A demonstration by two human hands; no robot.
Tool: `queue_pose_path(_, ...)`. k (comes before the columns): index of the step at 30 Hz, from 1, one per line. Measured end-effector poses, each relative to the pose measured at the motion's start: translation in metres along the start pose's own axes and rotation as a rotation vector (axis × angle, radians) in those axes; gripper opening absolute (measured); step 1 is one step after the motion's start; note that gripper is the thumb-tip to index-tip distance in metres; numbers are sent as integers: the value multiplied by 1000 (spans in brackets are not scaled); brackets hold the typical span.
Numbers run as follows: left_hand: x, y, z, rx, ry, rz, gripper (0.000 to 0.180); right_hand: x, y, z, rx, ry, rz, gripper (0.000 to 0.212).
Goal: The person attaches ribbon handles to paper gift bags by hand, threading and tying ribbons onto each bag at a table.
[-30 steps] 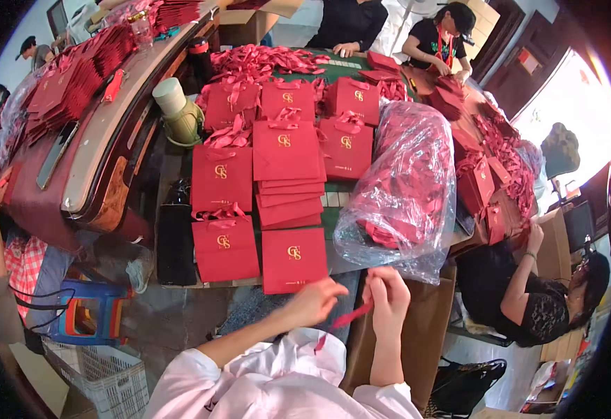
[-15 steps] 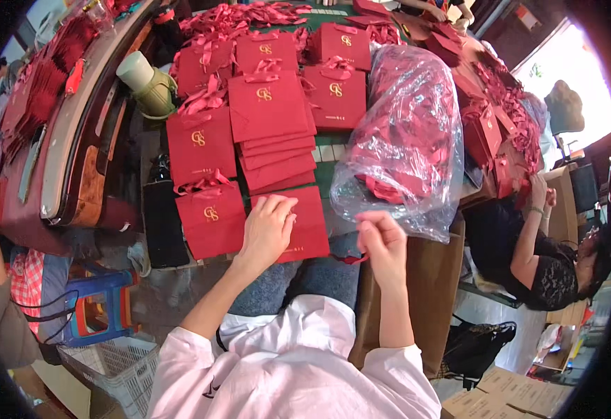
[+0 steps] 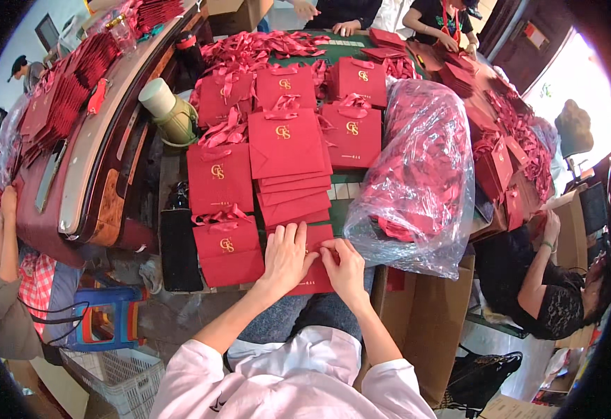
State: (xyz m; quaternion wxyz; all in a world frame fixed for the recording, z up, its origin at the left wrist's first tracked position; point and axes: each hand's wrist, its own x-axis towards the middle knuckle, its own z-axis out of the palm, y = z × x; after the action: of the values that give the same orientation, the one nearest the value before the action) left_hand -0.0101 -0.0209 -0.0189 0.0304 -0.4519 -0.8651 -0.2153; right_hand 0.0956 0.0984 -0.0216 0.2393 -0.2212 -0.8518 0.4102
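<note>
A red paper gift bag [image 3: 317, 282] with gold print lies flat at the table's near edge, in front of me. My left hand [image 3: 286, 257] rests over its upper left part, fingers stretched out and holding it down. My right hand [image 3: 345, 271] is at the bag's right side, with thumb and fingertips pressed together against its surface. Whatever is between those fingertips is hidden. Just beyond my hands is a stack of red bags [image 3: 288, 150], fanned toward me. Another red bag with ribbon handles [image 3: 229, 253] lies to the left.
A clear plastic sack of red ribbons [image 3: 417, 174] stands to the right, above an open cardboard box [image 3: 421, 314]. More bags and a ribbon heap [image 3: 260, 50] cover the far table. A green, white-lidded bottle [image 3: 169, 112] stands at left. Co-workers sit around, one at right [image 3: 539, 279].
My right hand has moved left and in, from beside the bag onto its right part. My left hand remains on the bag. The view has tilted up, showing more people at the far side.
</note>
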Motion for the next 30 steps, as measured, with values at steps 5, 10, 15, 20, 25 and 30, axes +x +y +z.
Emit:
queue_pose_path(5, 6, 1, -3, -2, -31, -8, 64, -2, 7, 4, 57, 46, 7, 10)
queue_pose_path(10, 9, 6, -14, -47, 42, 6, 59, 0, 0, 3, 76, 82, 12, 10)
queue_pose_path(15, 10, 5, -14, -112, 39, -22, 48, 4, -7, 3, 81, 117, -45, 10)
queue_pose_path(20, 14, 0, -13, -300, 54, -49, 27, 8, -13, 1, 80, 119, -49, 10)
queue_pose_path(25, 14, 1, -18, -260, 64, -92, 19, 12, -23, 7, 5, 135, -77, 11)
queue_pose_path(30, 6, 15, -12, -200, 153, -73, 12, 10, -29, 3, -176, 121, -53, 11)
